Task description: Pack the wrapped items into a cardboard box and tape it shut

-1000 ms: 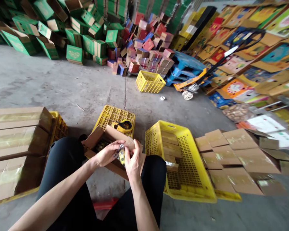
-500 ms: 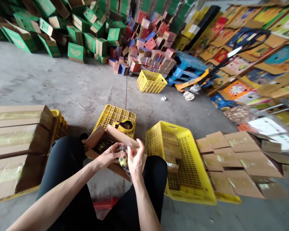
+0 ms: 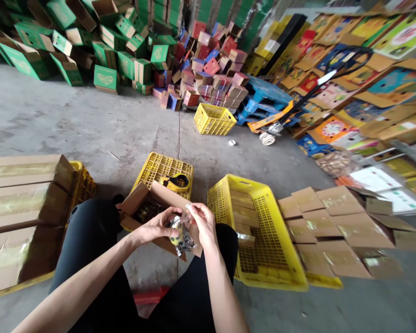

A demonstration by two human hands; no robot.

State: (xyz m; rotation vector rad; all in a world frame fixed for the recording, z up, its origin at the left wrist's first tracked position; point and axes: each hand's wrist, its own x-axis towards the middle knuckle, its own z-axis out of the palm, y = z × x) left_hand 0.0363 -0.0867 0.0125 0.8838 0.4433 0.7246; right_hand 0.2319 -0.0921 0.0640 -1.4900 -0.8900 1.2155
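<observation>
Both hands meet over my lap and hold one small clear plastic packet (image 3: 180, 235) with a yellow and black item inside. My left hand (image 3: 158, 225) pinches the packet's left side. My right hand (image 3: 204, 222) pinches its top right corner, fingers closed. Just behind the packet sits an open brown cardboard box (image 3: 149, 202) with dark and yellow items inside, resting between my knees. A yellow tape dispenser (image 3: 176, 182) lies on an upturned yellow crate (image 3: 159, 167) beyond the box.
A yellow crate (image 3: 263, 231) holding small brown boxes stands to the right, with more taped brown boxes (image 3: 333, 222) on the floor beside it. Flat taped cartons (image 3: 21, 203) lie at left. Heaps of green and red boxes, another yellow crate (image 3: 214, 119) and a pallet jack (image 3: 280, 118) stand farther back.
My right hand has lifted and moved right, stretching the packet open wider. The packet now hangs lower between the hands. The view shifted slightly.
</observation>
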